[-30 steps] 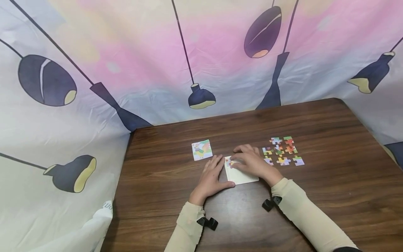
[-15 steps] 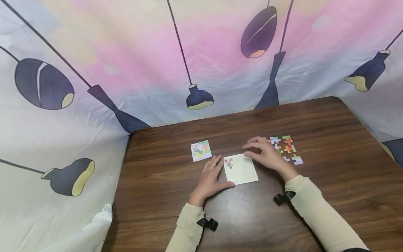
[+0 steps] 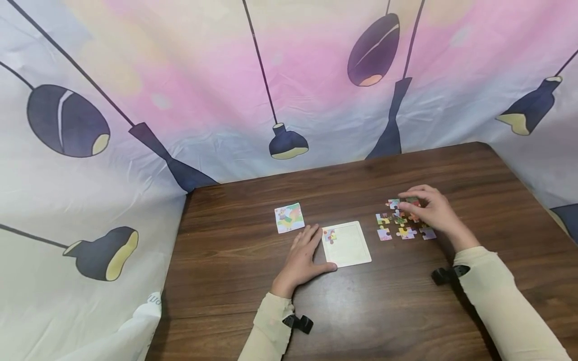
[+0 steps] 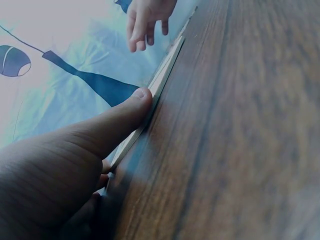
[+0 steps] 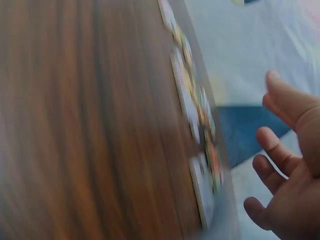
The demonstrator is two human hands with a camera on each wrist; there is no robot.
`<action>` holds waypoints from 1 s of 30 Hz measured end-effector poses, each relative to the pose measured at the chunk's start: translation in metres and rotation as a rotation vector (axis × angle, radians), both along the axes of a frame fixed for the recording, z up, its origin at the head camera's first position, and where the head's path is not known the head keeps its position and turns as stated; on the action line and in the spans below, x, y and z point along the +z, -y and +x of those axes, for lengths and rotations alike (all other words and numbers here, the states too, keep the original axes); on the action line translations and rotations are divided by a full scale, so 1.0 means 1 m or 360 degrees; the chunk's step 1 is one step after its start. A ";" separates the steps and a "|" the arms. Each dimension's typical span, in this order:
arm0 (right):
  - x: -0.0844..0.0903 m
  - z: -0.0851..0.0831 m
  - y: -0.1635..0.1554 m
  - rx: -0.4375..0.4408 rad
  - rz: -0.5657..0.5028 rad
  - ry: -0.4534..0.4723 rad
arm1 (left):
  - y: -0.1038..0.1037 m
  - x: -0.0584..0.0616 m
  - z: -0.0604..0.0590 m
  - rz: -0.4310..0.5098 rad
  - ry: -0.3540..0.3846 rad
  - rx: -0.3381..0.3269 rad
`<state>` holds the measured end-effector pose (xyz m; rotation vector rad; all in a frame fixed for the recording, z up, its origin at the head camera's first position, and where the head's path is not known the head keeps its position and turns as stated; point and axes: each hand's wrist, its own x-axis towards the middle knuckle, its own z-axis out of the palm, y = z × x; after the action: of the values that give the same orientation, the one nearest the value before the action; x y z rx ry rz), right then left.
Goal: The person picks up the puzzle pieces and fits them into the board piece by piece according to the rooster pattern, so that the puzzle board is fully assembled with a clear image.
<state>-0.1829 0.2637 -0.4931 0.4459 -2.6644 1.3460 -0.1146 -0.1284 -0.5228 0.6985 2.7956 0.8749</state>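
Note:
A white square puzzle tray (image 3: 349, 250) lies on the table, with one jigsaw piece (image 3: 331, 235) in its upper left corner. My left hand (image 3: 303, 258) rests along the tray's left side, thumb at the near edge; in the left wrist view the thumb (image 4: 137, 102) presses the tray's rim (image 4: 167, 67). My right hand (image 3: 429, 208) hovers over the group of loose jigsaw pieces (image 3: 406, 232) to the right, partly covering some. In the right wrist view the right hand (image 5: 290, 165) has its fingers loosely bent and apart, holding nothing, beside the pieces (image 5: 185, 95).
A small square picture card (image 3: 289, 218) showing a cartoon animal lies left of the tray. The dark wooden table (image 3: 361, 311) meets a printed cloth backdrop (image 3: 226, 100) at its far and left edges.
My right hand has left the tray and moved right to above the loose pieces, leaving the jigsaw piece in the tray's corner. The left hand has stayed in place.

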 end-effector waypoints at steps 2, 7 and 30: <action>0.002 -0.001 -0.013 -0.0033 -0.0011 0.0115 | 0.000 0.000 0.000 0.0001 -0.0005 -0.0005; -0.001 -0.006 -0.032 -0.0082 0.0015 0.0321 | 0.000 -0.001 0.001 -0.0014 0.0007 -0.0007; -0.012 -0.030 -0.022 0.0112 0.0316 0.0219 | -0.001 0.002 0.001 0.0008 0.0014 0.0002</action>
<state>-0.2131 0.2853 -0.5055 0.4897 -2.9370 1.1741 -0.1135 -0.1273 -0.5208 0.6921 2.7875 0.8834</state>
